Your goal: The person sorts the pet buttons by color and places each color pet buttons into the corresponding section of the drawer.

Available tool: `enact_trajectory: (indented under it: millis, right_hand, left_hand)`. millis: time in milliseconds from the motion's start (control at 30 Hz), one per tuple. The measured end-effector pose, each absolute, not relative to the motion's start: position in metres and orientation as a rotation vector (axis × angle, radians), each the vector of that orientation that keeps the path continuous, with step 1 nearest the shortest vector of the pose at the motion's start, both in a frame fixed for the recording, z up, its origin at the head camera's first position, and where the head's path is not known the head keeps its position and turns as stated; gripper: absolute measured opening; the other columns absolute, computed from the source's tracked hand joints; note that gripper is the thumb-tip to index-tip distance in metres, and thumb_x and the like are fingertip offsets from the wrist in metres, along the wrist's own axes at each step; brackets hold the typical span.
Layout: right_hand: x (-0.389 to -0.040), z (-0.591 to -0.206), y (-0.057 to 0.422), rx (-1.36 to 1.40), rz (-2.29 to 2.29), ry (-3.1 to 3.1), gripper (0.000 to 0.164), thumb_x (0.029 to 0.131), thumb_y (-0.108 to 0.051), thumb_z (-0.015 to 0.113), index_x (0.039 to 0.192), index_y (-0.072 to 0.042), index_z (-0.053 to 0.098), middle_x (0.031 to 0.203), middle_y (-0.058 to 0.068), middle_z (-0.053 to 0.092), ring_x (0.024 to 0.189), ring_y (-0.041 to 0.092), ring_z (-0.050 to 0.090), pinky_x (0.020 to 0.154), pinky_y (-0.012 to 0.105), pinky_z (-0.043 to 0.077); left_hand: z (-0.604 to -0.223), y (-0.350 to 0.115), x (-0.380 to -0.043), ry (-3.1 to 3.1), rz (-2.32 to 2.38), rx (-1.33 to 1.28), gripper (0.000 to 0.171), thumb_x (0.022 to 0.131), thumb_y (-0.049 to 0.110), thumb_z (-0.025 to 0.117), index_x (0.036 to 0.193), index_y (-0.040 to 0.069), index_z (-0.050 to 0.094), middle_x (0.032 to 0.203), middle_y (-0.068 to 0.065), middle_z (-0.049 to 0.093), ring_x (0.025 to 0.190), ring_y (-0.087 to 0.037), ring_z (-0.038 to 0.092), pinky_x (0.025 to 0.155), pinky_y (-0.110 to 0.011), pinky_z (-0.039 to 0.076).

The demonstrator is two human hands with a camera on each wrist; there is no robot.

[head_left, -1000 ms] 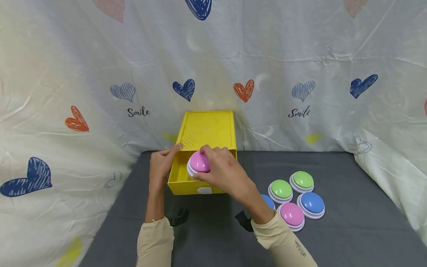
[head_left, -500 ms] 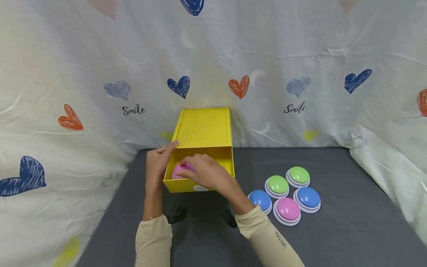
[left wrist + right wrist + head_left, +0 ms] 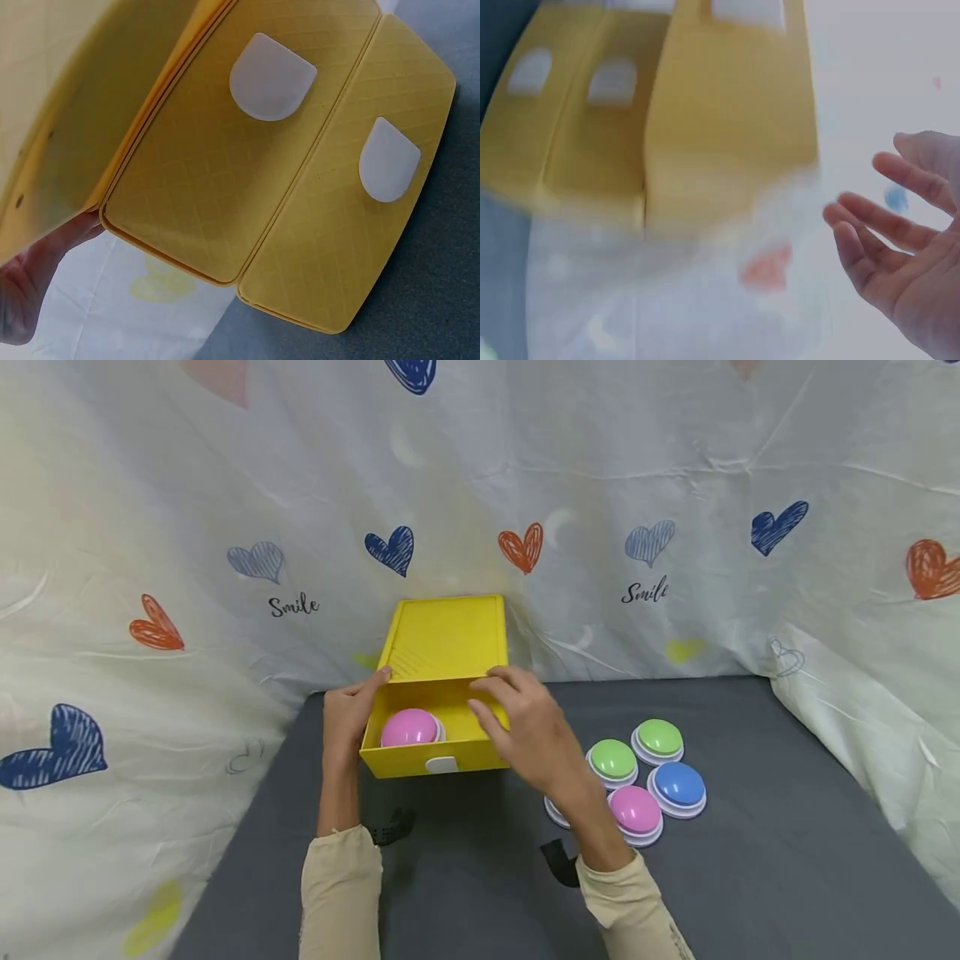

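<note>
Likely done stowing pink button [image 3: 408, 727], gripping cabinet [image 3: 448, 639] with left hand [image 3: 347, 716], nothing in half-spread right hand [image 3: 531, 727]; probably fetch another next.

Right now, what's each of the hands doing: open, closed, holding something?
Left hand: holding the yellow drawer box at its top front corner.
Right hand: open, holding nothing.

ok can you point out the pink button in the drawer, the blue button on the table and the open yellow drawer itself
Pink button [image 3: 409, 727]: head view, on its domed top.
Blue button [image 3: 678, 783]: head view, middle of its dome.
Yellow drawer [image 3: 405, 762]: head view, on its front wall.
</note>
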State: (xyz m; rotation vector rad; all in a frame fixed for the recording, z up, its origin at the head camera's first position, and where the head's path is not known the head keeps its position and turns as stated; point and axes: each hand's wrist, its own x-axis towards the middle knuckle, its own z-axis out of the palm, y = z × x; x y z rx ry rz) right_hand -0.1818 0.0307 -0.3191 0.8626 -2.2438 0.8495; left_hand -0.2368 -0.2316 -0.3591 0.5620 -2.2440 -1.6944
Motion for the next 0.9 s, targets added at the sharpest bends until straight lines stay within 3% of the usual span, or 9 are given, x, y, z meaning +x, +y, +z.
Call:
enact_trajectory:
  millis: [100,300,533,600,767,900]
  right_hand:
    - [-0.176,-0.323,0.067,0.719,0.861,-2.263,0.026,0.089,-0.024,0.062,0.112,-0.013,0.064,0.116,0.003,0.055,0.106,0.018,0.049,0.092,0.034,0.043]
    - [-0.169,-0.352,0.124,0.573,0.768,-2.464,0.031,0.086,-0.023,0.066,0.115,-0.013,0.061,0.116,0.008,0.054,0.104,0.027,0.05,0.088,0.042,0.042]
    - [-0.168,-0.392,0.155,0.518,0.619,-2.745,0.04,0.081,-0.024,0.071,0.117,-0.009,0.06,0.111,0.013,0.057,0.098,0.032,0.055,0.081,0.046,0.045]
    - [-0.168,-0.401,0.16,0.517,0.58,-2.804,0.044,0.078,-0.024,0.074,0.116,-0.007,0.06,0.11,0.015,0.057,0.095,0.034,0.056,0.079,0.046,0.046]
    - [-0.165,-0.418,0.169,0.484,0.536,-2.989,0.058,0.067,-0.029,0.082,0.117,-0.009,0.059,0.106,0.015,0.056,0.088,0.033,0.055,0.074,0.046,0.047]
    - [-0.162,-0.429,0.17,0.384,0.556,-3.137,0.069,0.06,-0.03,0.086,0.12,-0.012,0.058,0.107,0.015,0.052,0.094,0.036,0.05,0.076,0.052,0.045]
  left_hand:
    - [-0.358,-0.238,-0.239,-2.233,-1.683,0.578,0.068,0.065,0.065,0.069,0.078,-0.002,0.07,0.066,-0.008,0.059,0.067,-0.022,0.06,0.052,-0.025,0.046]
    - [-0.359,-0.247,-0.236,-2.254,-1.694,0.67,0.067,0.064,0.067,0.068,0.096,0.008,0.074,0.086,-0.006,0.065,0.074,-0.017,0.062,0.058,-0.023,0.051]
    - [-0.359,-0.246,-0.235,-2.263,-1.686,0.664,0.066,0.063,0.067,0.069,0.074,0.002,0.069,0.059,-0.003,0.057,0.06,-0.018,0.059,0.049,-0.025,0.047]
    - [-0.359,-0.243,-0.236,-2.268,-1.694,0.651,0.067,0.063,0.067,0.069,0.077,0.001,0.07,0.062,-0.005,0.059,0.059,-0.018,0.059,0.049,-0.026,0.047]
    - [-0.357,-0.236,-0.238,-2.297,-1.69,0.649,0.069,0.063,0.068,0.069,0.097,0.009,0.074,0.097,-0.012,0.064,0.07,-0.016,0.06,0.057,-0.024,0.048]
    - [-0.358,-0.23,-0.24,-2.303,-1.699,0.634,0.07,0.063,0.068,0.068,0.097,0.008,0.074,0.093,-0.012,0.066,0.071,-0.017,0.062,0.057,-0.024,0.05]
